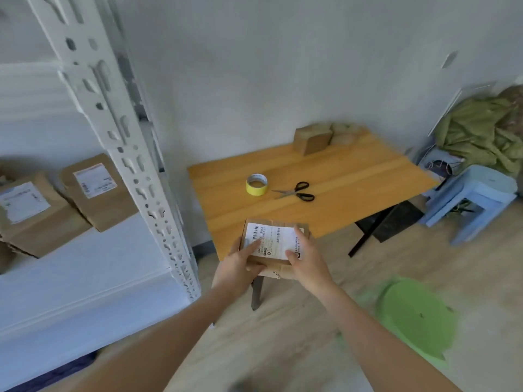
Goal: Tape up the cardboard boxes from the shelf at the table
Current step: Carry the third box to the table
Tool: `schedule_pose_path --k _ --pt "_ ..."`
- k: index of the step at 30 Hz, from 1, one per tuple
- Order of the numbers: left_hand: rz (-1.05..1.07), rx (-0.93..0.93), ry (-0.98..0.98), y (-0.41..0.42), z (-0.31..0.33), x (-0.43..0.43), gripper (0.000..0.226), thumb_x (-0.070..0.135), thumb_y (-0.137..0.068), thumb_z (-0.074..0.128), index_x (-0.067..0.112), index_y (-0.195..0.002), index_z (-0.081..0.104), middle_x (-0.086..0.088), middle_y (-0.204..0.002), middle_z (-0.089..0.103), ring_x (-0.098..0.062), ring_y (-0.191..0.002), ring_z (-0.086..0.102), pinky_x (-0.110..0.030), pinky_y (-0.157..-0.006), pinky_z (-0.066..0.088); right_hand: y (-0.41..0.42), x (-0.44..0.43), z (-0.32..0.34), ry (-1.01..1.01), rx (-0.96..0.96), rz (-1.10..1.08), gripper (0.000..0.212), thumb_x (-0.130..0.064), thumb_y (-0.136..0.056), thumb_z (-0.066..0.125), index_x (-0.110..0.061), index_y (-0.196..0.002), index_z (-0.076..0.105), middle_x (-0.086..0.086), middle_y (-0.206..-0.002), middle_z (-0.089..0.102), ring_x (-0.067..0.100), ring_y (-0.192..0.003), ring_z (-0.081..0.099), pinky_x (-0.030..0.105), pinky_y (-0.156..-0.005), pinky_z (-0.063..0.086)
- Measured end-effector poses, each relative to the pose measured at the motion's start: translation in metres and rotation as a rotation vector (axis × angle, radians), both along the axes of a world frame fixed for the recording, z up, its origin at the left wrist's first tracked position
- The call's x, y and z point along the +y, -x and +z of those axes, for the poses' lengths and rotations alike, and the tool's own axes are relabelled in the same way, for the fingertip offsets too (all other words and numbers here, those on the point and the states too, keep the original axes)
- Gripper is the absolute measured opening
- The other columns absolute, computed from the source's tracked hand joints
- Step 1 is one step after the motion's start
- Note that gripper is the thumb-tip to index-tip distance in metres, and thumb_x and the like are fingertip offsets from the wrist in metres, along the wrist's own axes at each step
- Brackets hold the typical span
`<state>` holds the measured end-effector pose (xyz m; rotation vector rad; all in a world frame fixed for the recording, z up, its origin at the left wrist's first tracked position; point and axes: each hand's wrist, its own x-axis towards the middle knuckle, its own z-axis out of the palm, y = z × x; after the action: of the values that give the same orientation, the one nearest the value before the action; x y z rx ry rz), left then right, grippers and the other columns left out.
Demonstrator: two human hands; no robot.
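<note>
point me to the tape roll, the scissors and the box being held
tape roll [256,190], head view, on its yellow outer band
scissors [294,191], head view, at the pivot where the blades meet the black handles
held box [273,240], head view, on the white label on its top face

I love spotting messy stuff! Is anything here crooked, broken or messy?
A little. The cardboard box held by the left hand and right hand looks frayed along its near edge. The scissors lie slightly open on the table, and a green cloth heap is piled by the wall. Nothing is spilled.
</note>
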<state>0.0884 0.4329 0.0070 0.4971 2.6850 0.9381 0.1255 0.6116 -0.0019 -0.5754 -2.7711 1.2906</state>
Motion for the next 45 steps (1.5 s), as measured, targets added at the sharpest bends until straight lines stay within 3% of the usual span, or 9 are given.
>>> schedule_pose_path --k 9,15,20,26,32,35,38,45 --pt "0.024 -0.019 -0.071 0.132 -0.012 0.114 0.061 0.029 -0.089 0.067 0.030 -0.144 0.041 -0.003 -0.154 0.026 -0.027 -0.127 0.048 -0.036 -0.097 0.044 0.138 0.114 -0.004 -0.030 -0.014 0.002 0.063 -0.021 -0.100 0.052 -0.031 -0.155 0.022 0.003 -0.157 0.023 0.018 -0.130 0.044 0.033 -0.090 0.047" --pt "0.049 -0.047 -0.122 0.218 -0.023 0.167 0.062 0.024 -0.087 0.069 0.027 -0.143 0.043 -0.002 -0.152 0.029 -0.023 -0.125 0.048 -0.030 -0.098 0.041 0.222 0.166 0.000 -0.001 -0.021 0.036 0.066 -0.014 -0.098 0.054 -0.029 -0.154 0.025 -0.002 -0.154 0.027 0.015 -0.134 0.039 0.032 -0.099 0.043" --pt "0.125 -0.049 -0.141 0.270 -0.031 0.210 0.064 0.021 -0.088 0.067 0.025 -0.145 0.039 -0.002 -0.149 0.031 -0.020 -0.127 0.044 -0.023 -0.092 0.039 0.293 0.207 -0.004 0.008 -0.054 0.091 0.067 -0.009 -0.098 0.050 -0.028 -0.155 0.021 -0.001 -0.156 0.024 0.016 -0.135 0.038 0.025 -0.094 0.040" --pt "0.277 -0.088 -0.124 0.320 -0.046 0.251 0.065 0.023 -0.089 0.066 0.027 -0.146 0.036 -0.004 -0.146 0.031 -0.025 -0.126 0.045 -0.034 -0.100 0.043 0.375 0.247 -0.026 0.007 -0.101 0.241 0.068 -0.008 -0.097 0.050 -0.025 -0.155 0.020 0.003 -0.154 0.027 0.018 -0.136 0.036 0.020 -0.096 0.035" --pt "0.448 -0.170 -0.042 0.356 -0.058 0.281 0.064 0.025 -0.092 0.062 0.032 -0.148 0.030 -0.008 -0.157 0.016 -0.029 -0.130 0.045 -0.037 -0.101 0.041 0.442 0.268 -0.047 0.041 -0.162 0.397 0.071 -0.001 -0.095 0.052 -0.024 -0.155 0.021 0.004 -0.151 0.029 0.019 -0.136 0.035 0.034 -0.108 0.041" --pt "0.528 -0.195 -0.037 0.367 -0.066 0.291 0.064 0.025 -0.093 0.062 0.033 -0.148 0.030 -0.010 -0.159 0.012 -0.031 -0.134 0.040 -0.036 -0.102 0.040 0.462 0.272 -0.060 0.053 -0.173 0.456 0.072 0.000 -0.095 0.051 -0.025 -0.155 0.020 0.004 -0.154 0.027 0.019 -0.138 0.033 0.032 -0.109 0.040" --pt "0.576 -0.190 -0.018 0.375 -0.072 0.299 0.064 0.024 -0.093 0.062 0.031 -0.148 0.031 -0.009 -0.159 0.011 -0.030 -0.136 0.038 -0.035 -0.101 0.040 0.473 0.275 -0.074 0.071 -0.165 0.491 0.072 0.000 -0.096 0.050 -0.027 -0.155 0.019 0.005 -0.155 0.024 0.019 -0.141 0.031 0.032 -0.110 0.040" --pt "0.646 -0.170 -0.027 0.385 -0.080 0.301 0.066 0.026 -0.092 0.063 0.031 -0.149 0.030 -0.003 -0.160 0.012 -0.026 -0.139 0.034 -0.037 -0.104 0.038 0.483 0.278 -0.093 0.137 -0.133 0.537 0.067 -0.006 -0.098 0.052 -0.026 -0.155 0.022 0.006 -0.158 0.021 0.020 -0.146 0.023 0.046 -0.114 0.036"
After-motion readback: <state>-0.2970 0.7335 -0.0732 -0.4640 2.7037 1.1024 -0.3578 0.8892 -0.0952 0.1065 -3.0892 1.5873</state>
